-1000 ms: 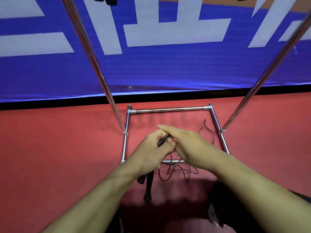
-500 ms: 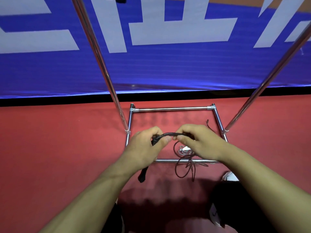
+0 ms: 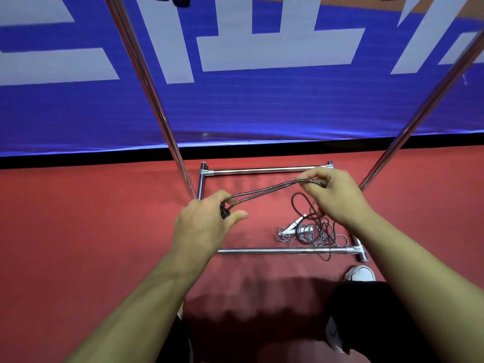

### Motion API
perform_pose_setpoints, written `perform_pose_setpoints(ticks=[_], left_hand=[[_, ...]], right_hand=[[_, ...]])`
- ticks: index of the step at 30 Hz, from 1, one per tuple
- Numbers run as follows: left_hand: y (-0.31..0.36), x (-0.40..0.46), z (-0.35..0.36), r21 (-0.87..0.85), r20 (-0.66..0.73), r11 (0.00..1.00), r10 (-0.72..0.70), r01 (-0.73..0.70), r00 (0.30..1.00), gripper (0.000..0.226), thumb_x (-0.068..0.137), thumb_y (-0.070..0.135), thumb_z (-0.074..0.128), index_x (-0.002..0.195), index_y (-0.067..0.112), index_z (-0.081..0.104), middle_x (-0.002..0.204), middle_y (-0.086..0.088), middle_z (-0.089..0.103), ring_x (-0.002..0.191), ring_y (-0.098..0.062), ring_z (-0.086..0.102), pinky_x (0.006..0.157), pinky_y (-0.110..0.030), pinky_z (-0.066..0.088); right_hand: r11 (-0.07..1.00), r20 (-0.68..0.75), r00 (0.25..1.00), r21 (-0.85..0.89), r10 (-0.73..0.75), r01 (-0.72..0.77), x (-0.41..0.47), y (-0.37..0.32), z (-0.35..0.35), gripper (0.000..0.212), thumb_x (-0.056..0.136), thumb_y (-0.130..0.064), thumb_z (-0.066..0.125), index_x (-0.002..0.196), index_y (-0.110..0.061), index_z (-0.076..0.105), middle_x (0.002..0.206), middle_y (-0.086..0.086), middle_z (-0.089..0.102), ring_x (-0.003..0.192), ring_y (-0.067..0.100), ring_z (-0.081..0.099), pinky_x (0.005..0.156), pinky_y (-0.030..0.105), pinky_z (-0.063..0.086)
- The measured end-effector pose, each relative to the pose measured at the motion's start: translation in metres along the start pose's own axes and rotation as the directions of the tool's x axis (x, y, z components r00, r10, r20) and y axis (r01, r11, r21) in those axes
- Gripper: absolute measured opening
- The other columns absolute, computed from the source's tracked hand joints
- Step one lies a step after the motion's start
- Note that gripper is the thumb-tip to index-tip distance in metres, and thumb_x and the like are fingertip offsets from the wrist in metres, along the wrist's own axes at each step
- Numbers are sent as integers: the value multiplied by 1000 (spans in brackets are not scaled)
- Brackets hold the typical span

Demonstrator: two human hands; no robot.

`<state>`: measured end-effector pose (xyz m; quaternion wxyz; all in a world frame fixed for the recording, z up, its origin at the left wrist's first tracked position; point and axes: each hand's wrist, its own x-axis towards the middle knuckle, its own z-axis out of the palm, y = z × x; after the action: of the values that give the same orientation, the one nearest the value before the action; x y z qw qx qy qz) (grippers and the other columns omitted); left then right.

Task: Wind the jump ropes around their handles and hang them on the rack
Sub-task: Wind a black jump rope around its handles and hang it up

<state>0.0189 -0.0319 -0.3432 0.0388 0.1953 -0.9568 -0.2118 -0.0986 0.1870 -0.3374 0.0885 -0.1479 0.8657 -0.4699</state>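
Two hands stretch several strands of a dark jump rope (image 3: 272, 191) between them, likely to keep the cord taut for winding. The left hand (image 3: 204, 226) grips the black handles (image 3: 224, 210), fingers curled round them; the right hand (image 3: 337, 195) pinches the looped strands — slack trails to the red floor (image 3: 91, 231). A second, grey rope (image 3: 309, 233) lies tangled inside the rack (image 3: 262, 170) base — not yet wound.

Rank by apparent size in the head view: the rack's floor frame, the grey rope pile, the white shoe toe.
1. Rack's floor frame, largest.
2. Grey rope pile.
3. White shoe toe, smallest, though partly hidden and nearer the camera, so its true size is unsure.
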Motion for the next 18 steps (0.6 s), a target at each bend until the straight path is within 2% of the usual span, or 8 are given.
perform_pose_setpoints(ticks=[1,3,7,9,11,13,16,18], left_hand=[[-4,2,-2,-22,-15,999,-24,24,1000,46,74,71,65,102,35,64,89,2,71,95,-32,62,70,-33,38],[-12,6,-7,-21,-52,999,-43,42,998,41,74,71,65,92,34,63,87,3,70,91,-32,62,68,-32,36],[-15,6,-4,72,-17,997,35,-34,999,41,86,65,54,73,27,46,75,1,65,82,-35,60,63,-34,38],[-13,4,2,61,30,997,40,-41,999,44,89,62,51,70,24,40,70,0,60,78,-36,57,61,-35,39],[-14,5,6,55,66,998,-6,2,998,38,92,57,51,73,26,44,73,1,61,79,-36,57,64,-35,40],[-19,7,8,32,57,993,-114,113,992,24,95,49,48,85,28,53,82,0,67,87,-37,60,70,-36,43],[-25,14,7,-167,-4,960,-230,226,973,29,98,44,44,88,21,59,78,6,72,89,-32,66,80,-41,51],[-18,17,8,-459,-25,864,-246,208,969,31,101,37,47,83,15,60,71,7,71,77,-28,68,77,-41,53]], right_hand=[[998,82,996,-39,-38,41,-2,0,0,8,89,-18,69,83,-23,69,57,-12,61,47,4,51,49,18,40],[992,139,986,-82,-87,99,-3,1,-2,9,86,-22,72,79,-20,68,47,-14,46,45,4,39,49,17,31],[977,57,986,-138,-157,163,-2,-1,-13,9,87,-18,72,80,-23,69,52,-21,53,52,1,47,53,10,34],[976,101,979,-110,-176,186,-2,-3,-18,11,90,-12,67,90,-23,72,56,-24,55,55,-1,48,55,9,34],[980,216,963,-77,-162,182,-3,-1,-19,19,92,-7,63,95,-24,73,62,-26,58,57,-4,50,58,8,35],[991,352,929,-33,-112,132,-9,-2,-14,22,93,-7,62,89,-26,72,61,-18,57,54,-2,45,56,13,36],[992,471,879,-55,-72,110,-22,-2,4,12,95,-24,62,87,-23,71,63,-12,53,57,3,43,56,20,38],[988,489,870,-97,-60,123,-32,-4,22,17,96,-29,61,85,-17,68,65,-8,57,59,4,46,60,26,42]])
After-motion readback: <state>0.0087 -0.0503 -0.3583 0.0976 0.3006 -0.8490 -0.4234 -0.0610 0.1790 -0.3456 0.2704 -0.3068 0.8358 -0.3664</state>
